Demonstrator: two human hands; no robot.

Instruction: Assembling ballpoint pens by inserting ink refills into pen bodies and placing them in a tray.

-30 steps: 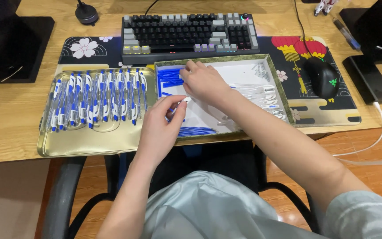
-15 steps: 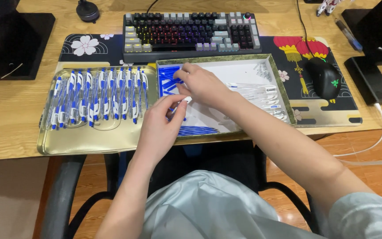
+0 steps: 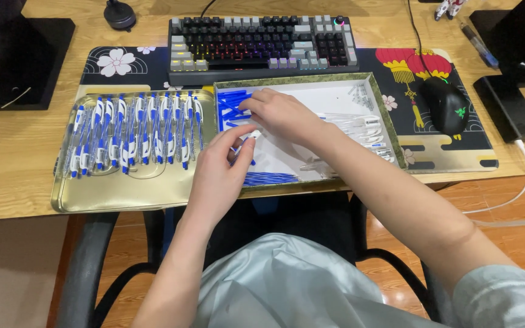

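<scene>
Pen parts fill a shallow white sorting box with an olive patterned rim, set at the near edge of the desk directly in front of the seated person so that both hands reach it without stretching. To its left lies a gold tray on which assembled blue-and-white pens are laid side by side in 1 row, apart from the loose stock, apparently to keep finished pieces separate. Within the box the parts are grouped by kind: blue pieces at the far left corner, clear barrels along the right, thin blue refills at the near edge. The right hand rests curled over the blue pieces, fingertips down as if picking; whether it grips 1 cannot be told. The left hand pinches a small white pen part between thumb and fingers, held just above the box floor. Beyond lie a keyboard and a mouse.
</scene>
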